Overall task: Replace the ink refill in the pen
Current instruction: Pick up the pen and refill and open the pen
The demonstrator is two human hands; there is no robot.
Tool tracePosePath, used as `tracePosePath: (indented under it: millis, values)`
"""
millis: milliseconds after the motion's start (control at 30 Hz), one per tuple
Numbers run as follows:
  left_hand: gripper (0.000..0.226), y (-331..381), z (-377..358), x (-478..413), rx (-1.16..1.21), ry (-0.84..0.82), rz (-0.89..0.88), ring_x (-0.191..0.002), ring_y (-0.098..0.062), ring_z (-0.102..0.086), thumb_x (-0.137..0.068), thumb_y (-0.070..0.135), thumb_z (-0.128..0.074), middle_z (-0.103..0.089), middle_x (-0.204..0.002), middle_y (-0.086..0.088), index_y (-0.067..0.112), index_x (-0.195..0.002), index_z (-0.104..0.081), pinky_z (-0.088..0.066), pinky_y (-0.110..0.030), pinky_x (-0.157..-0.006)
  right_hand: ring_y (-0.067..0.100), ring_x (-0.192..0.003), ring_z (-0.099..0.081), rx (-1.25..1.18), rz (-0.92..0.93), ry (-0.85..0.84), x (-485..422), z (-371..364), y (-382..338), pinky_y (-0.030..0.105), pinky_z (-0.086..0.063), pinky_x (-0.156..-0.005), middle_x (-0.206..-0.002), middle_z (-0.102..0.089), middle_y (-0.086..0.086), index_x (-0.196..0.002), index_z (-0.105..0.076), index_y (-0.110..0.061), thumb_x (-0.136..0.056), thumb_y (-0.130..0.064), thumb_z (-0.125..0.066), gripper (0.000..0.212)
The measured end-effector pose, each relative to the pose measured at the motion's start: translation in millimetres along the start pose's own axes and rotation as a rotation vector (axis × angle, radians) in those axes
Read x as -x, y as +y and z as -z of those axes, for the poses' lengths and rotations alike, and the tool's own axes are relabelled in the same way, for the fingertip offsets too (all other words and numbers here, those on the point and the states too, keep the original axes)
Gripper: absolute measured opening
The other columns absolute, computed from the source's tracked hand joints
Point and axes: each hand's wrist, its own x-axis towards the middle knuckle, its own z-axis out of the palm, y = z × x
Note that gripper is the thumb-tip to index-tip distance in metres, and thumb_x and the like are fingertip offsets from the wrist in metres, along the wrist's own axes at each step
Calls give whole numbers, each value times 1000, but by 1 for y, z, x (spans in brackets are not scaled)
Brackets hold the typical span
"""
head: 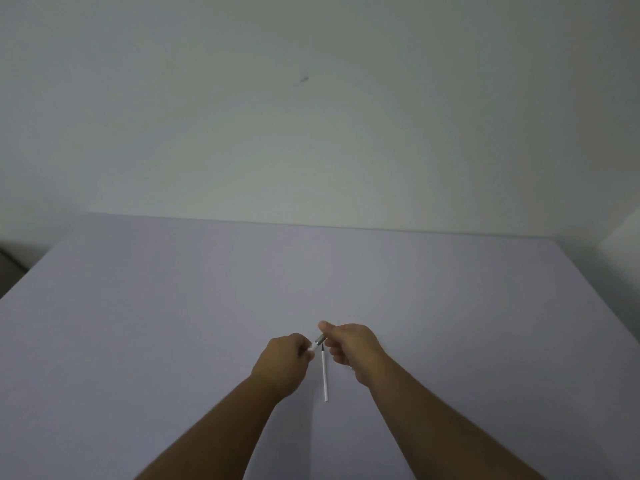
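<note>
Gripping pen [318,342] — both hands [285,358] mid-table [173,306], edges well apart

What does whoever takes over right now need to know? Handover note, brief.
Left hand: closed on the white end of the pen.
Right hand: closed on the pen's metallic end; both held above the table.
White refill: lies on the table between the hands, untouched.
Done: pen picked up, gripped at both ends; whether it is unscrewed cannot be told.
Left: separate the pen, swap refills, reassemble.
</note>
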Motion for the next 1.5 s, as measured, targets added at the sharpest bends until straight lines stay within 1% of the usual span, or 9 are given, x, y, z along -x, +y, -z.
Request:
tracePosePath:
  millis: [167,333,467,600,867,1100,1300,1433,1500]
  values:
    - [21,-2,-1,1,-3,-4,1,-69,-14,-51,-95,24,-50,-58,-81,0,11,-102,-65,-39,-18,-59,19,-72,-57,-79,71,-67,0,0,3,24,-52,-68,-81,-64,11,-82,-68,-9,-84,-3,-61,9]
    - [21,-3,-2,1,-2,-12,-3,-68,-14,-51,-94,24,-50,-59,-81,0,10,-100,-65,-36,-17,-55,16,-67,-56,-31,23,-23,1,-3,3,26,-52,-68,-78,-65,8,-77,-67,-9,-84,-23,-68,16]
    - [21,-3,-2,0,-22,-10,-3,-69,-13,-51,-95,24,-50,-58,-81,1,11,-101,-65,-36,-17,-55,19,-73,-58,-89,51,-60,1,-2,4,27,-52,-71,-83,-66,11,-88,-69,-10,-83,-3,-62,11]
    - [21,-2,-2,0,-12,-7,-10,-69,-13,-51,-95,24,-50,-59,-81,1,11,-101,-65,-37,-17,-57,14,-66,-55,-51,23,-90,4,-1,3,24,-52,-66,-75,-64,6,-82,-68,-8,-84,-13,-66,6]
    - [19,3,-1,-3,71,-53,-30,-61,-6,-46,-95,20,-49,-60,-82,0,11,-100,-65,-34,-14,-55,17,-87,-61,-213,152,-69,5,2,-5,24,-50,-73,-89,-68,5,-91,-68,-16,-92,2,-49,27]
    - [22,4,-1,0,158,-122,-36,-68,-13,-57,-95,15,-48,-73,-93,-9,25,-112,-55,-43,-14,-61,15,-80,-60,-189,161,-82,3,6,-5,23,-48,-71,-89,-69,6,-96,-68,-12,-89,-1,-55,19]
    - [19,-6,0,2,187,-190,45,-53,-10,-48,-95,14,-45,-71,-99,-16,25,-109,-54,-43,-17,-51,14,-72,-59,-242,176,167,-12,12,-7,26,-53,-74,-84,-67,5,-99,-63,-14,-84,-4,-60,18]
    - [17,-18,-4,4,224,-182,125,-55,-12,-49,-94,15,-46,-70,-99,-16,27,-104,-53,-48,-22,-51,17,-69,-62,364,155,134,-15,17,13,30,-53,-70,-80,-68,5,-85,-65,-16,-79,-9,-63,11]
    - [19,-20,-6,4,237,-179,145,-56,-14,-50,-94,15,-46,-70,-99,-16,24,-108,-54,-48,-22,-49,22,-81,-66,661,148,70,-12,10,30,27,-51,-72,-90,-71,7,-88,-66,-17,-79,-9,-60,14]
